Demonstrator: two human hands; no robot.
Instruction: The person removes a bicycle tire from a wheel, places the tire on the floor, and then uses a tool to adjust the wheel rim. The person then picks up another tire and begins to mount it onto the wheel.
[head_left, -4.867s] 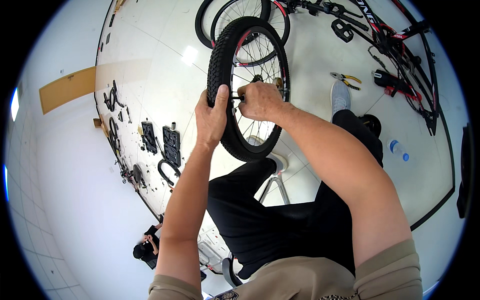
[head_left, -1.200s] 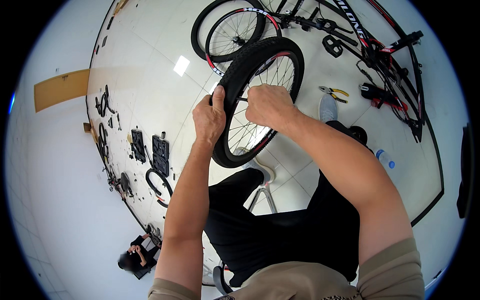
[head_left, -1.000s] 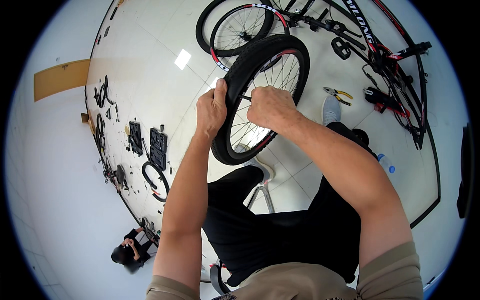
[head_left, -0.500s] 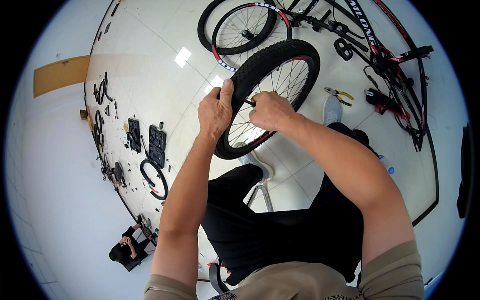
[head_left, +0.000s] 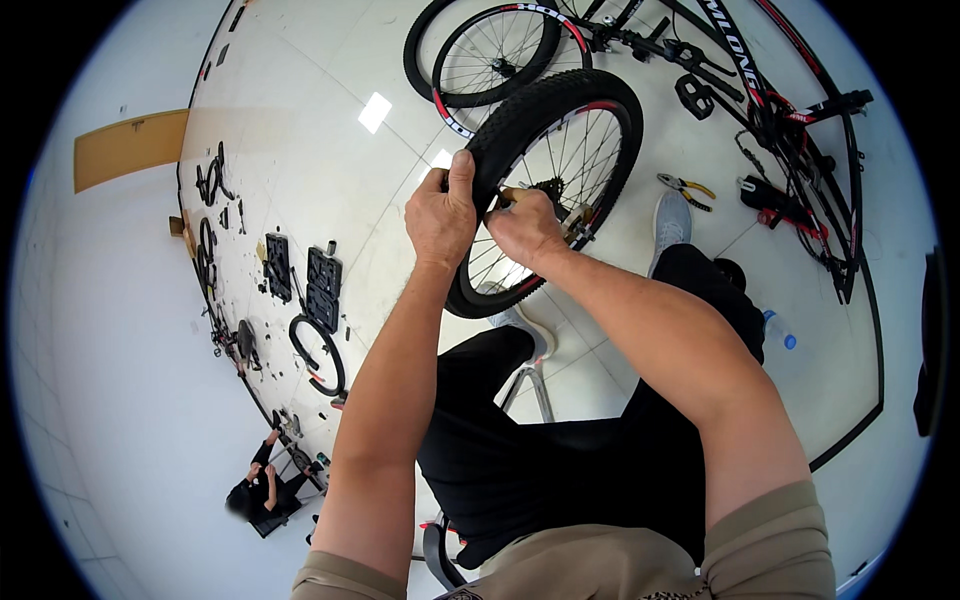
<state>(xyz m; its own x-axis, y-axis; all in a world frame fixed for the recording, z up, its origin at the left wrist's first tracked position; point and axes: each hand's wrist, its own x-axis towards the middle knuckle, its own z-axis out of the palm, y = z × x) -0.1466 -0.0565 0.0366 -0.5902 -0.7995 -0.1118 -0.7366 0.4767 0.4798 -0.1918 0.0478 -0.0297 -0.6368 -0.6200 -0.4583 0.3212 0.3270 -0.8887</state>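
A bicycle wheel (head_left: 624,130) with a knobby black tyre, thin spokes and a dark sprocket cluster at its hub stands tilted in front of me. My left hand (head_left: 442,215) grips the tyre on its left side, thumb up along the tread. Reaching across the spokes, my right hand (head_left: 525,225) has its fingers curled at the inner edge of the rim, close to my left hand. What its fingertips pinch there is mostly hidden.
Beyond lie another tyre (head_left: 412,60) and a spoked wheel (head_left: 440,88). A bike frame (head_left: 790,130), yellow-handled pliers (head_left: 690,188) and a bottle (head_left: 777,328) are to the right. Tool cases (head_left: 324,285) and bike parts lie left, where a person (head_left: 265,492) sits.
My right hand has shifted slightly left along the rim, nearer to my left hand. The sprocket cluster, hidden before, now shows beyond the right hand. My left hand keeps its grip on the tyre.
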